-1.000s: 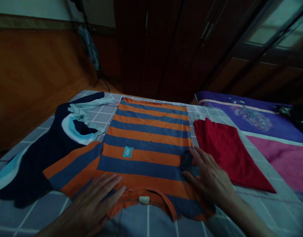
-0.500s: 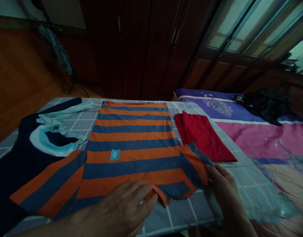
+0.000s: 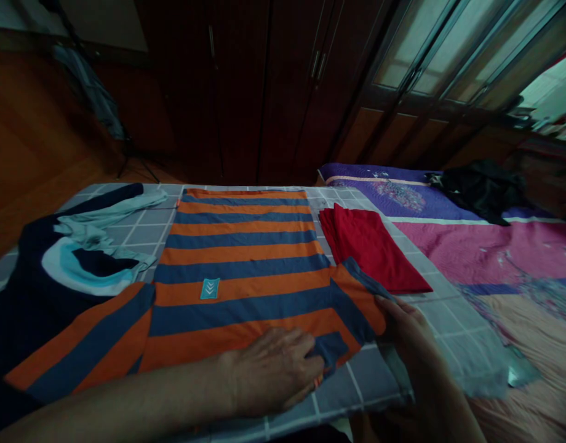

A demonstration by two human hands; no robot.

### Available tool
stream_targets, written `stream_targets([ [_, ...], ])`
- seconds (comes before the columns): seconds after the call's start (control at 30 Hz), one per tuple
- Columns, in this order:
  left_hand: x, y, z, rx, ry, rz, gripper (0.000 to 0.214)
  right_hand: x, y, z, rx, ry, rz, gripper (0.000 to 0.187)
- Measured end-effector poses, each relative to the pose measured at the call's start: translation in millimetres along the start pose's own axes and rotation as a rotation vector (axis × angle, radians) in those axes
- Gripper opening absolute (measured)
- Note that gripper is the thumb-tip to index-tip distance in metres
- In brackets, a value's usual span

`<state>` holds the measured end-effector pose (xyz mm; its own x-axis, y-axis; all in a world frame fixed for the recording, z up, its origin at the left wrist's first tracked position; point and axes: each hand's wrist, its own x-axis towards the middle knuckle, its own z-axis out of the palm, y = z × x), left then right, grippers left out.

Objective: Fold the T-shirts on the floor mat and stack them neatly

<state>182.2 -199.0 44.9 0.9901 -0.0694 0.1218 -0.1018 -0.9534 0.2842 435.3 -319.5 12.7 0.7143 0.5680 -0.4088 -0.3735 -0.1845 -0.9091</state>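
An orange and blue striped T-shirt [image 3: 241, 314] lies spread out, its collar end toward me and its hem at the far side. A small teal patch [image 3: 210, 288] with white chevrons is on its chest. My left hand [image 3: 276, 372] is closed on the shirt near the collar, fingers curled and partly hidden. At the right sleeve's end, my right hand [image 3: 408, 329] pinches the cloth between thumb and fingers. The other sleeve lies flat at the left, partly covered by my left forearm.
Beneath is a grey checked cloth [image 3: 135, 231]. Folded red fabric [image 3: 370, 249] lies to the right, dark navy clothing [image 3: 38, 264] with pale grey cloth to the left. A bed [image 3: 440, 240] with a purple and pink cover stands beyond. A dark wardrobe [image 3: 264, 92] fills the back.
My left hand has slid right along the collar edge and closed on the cloth. My right hand keeps its pinch on the sleeve. The view has shifted slightly.
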Motion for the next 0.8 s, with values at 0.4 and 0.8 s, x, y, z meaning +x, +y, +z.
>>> stream_targets([
  [0.4, 3, -8, 37.9, -0.409, 0.101, 0.145, 0.018, -40, -2, 33, -0.713, 0.077, -0.733, 0.028],
  [0.8, 4, -29, 29.9, -0.576, 0.432, -0.339, 0.025, -61, 41, 37, -1.367, -0.188, -1.149, 0.031],
])
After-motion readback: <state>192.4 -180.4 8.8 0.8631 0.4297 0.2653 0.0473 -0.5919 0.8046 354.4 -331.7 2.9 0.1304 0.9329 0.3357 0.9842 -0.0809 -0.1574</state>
